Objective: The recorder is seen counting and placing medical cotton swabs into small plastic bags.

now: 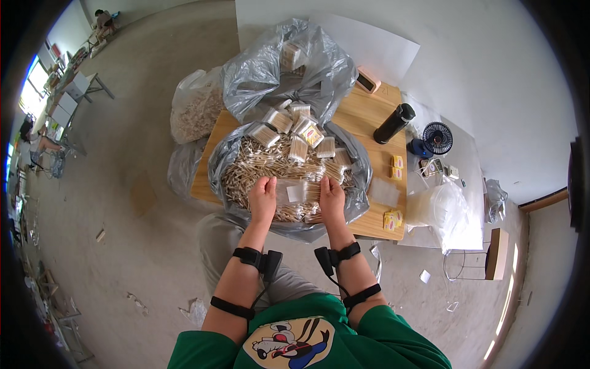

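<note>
My left hand [263, 198] is closed, pinching one end of a small clear plastic bag [284, 192]. A white card [296, 194] shows in or against the bag. At the other end my right hand [332, 198] is closed round a bundle of cotton swabs [312, 191]; whether the bundle is inside the bag I cannot tell. Both hands are over a grey plastic sack [364, 184] full of loose cotton swabs [249, 169]. Several filled swab packs [299, 149] lie on the heap's far side, one with a yellow label.
The sack stands on a wooden table [362, 104]. A second grey sack [252, 80] is behind it. On the right are a black bottle [393, 124], yellow cards [392, 220], clear bags [384, 192] and a small fan [437, 138]. A stool [496, 254] stands beyond.
</note>
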